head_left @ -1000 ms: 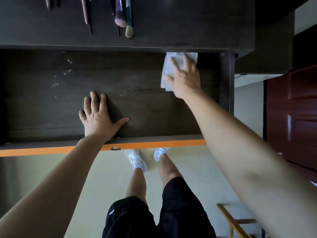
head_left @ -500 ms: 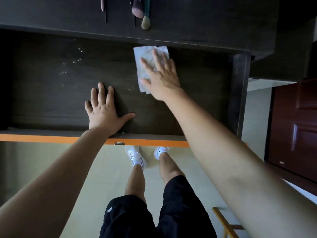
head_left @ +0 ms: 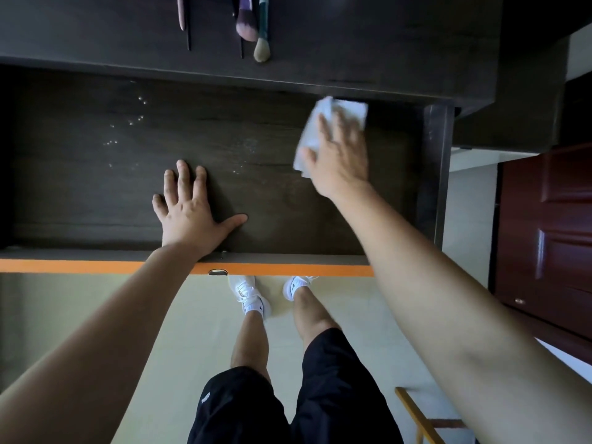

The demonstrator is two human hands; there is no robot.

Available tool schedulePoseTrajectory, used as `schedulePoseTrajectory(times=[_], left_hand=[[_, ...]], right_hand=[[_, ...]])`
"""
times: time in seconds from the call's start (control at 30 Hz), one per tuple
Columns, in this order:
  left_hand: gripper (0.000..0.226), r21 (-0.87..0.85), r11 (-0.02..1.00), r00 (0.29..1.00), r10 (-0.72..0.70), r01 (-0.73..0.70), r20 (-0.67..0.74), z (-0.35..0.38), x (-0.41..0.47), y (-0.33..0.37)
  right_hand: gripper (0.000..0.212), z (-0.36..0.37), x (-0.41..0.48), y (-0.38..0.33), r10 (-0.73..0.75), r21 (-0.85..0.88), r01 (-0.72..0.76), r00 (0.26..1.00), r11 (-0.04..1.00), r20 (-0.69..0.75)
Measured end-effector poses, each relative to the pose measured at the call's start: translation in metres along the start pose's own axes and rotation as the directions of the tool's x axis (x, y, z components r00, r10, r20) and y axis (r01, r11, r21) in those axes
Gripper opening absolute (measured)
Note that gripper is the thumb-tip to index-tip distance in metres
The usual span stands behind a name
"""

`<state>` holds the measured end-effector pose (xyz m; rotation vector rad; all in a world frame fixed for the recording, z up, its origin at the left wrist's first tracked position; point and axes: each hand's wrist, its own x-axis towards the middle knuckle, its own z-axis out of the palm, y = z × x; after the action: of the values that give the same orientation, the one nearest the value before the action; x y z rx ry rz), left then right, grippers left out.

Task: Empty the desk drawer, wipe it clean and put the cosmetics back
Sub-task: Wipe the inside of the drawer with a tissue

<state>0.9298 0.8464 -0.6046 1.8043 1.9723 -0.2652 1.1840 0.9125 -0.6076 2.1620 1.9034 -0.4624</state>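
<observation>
Drawer (head_left: 96, 193) emptied, mid-wipe | right hand (head_left: 339, 161) flat on wipe (head_left: 320, 123), upper right | left hand (head_left: 189, 213) splayed, empty | risk: specks upper left missed.

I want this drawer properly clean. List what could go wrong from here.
1. The pale specks lie on the far left of the drawer floor, away from the cloth under the right hand; they may get missed.
2. The left hand lies flat on the floor, so that patch may stay unwiped.
</observation>
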Motion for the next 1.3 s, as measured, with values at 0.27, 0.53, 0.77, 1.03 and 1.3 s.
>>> schedulePoseTrajectory(times=[0.27, 0.53, 0.77, 1.03, 1.3], left_hand=[[0.117, -0.015, 1.000, 1.000, -0.009, 0.010, 0.012, -0.003, 0.002, 0.004], [0.118, -0.009, 1.000, 1.000, 0.000, 0.000, 0.010, 0.000, 0.001, 0.001], [0.117, -0.008, 1.000, 1.000, -0.004, 0.004, 0.006, 0.000, 0.000, 0.001], [0.117, -0.007, 1.000, 1.000, -0.001, 0.001, 0.009, 0.001, 0.000, 0.001], [0.109, -0.010, 0.998, 0.998, 0.058, -0.058, 0.013, -0.013, -0.002, -0.009]], right_hand=[[0.071, -0.014, 0.020, 0.000, -0.079, -0.079, 0.077, 0.997, 0.994, -0.021], [0.073, -0.014, 0.013, 0.012, 0.049, -0.019, -0.049, 0.999, 0.999, 0.010], [0.066, 0.010, -0.018, -0.024, -0.360, -0.044, 0.367, 0.926, 0.929, 0.114], [0.072, 0.020, -0.050, 0.096, 0.037, -0.041, -0.029, 0.975, 0.999, 0.219], [0.071, 0.025, -0.043, -0.050, -0.260, -0.007, 0.267, 0.947, 0.964, 0.188]])
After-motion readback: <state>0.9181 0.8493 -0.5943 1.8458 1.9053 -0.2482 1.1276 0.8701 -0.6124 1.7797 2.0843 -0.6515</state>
